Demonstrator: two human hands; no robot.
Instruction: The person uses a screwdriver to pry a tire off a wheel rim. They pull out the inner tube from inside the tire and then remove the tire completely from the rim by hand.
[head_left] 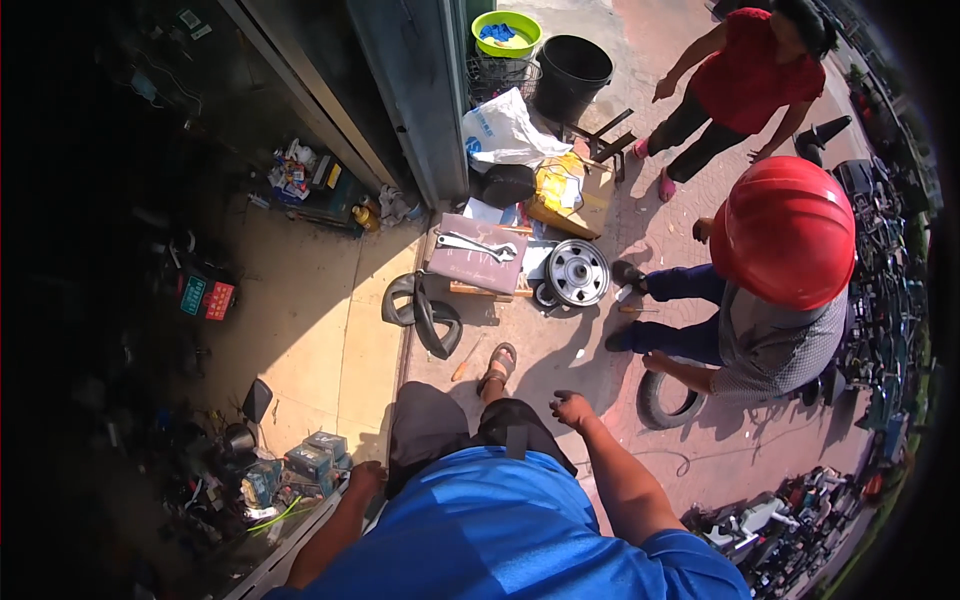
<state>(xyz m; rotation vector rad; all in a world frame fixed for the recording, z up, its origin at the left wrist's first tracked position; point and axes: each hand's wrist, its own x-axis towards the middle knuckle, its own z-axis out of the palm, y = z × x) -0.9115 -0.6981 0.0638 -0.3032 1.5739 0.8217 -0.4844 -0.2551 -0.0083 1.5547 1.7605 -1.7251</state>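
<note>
My left hand (368, 478) hangs low beside my left thigh, in shadow near the boxes; its fingers are too dark to make out. My right hand (572, 410) is in the air right of my right leg, loosely bent and open, with nothing seen in it. Ahead, an adjustable wrench (478, 246) lies on a brownish padded stool (470, 270). A silver wheel rim (578, 288) sits right of the stool. A black inner tube (438, 335) lies on the ground left of my foot, and an orange-handled screwdriver (461, 371) lies nearer me.
A person in a red helmet (785, 235) stands bent at the right, beside a black tire (655, 405). Another person in red (757, 70) stands farther back. A cardboard box (597, 200), a black bucket (573, 80) and a doorway frame (410, 100) are ahead. Stacked boxes (310, 460) stand left.
</note>
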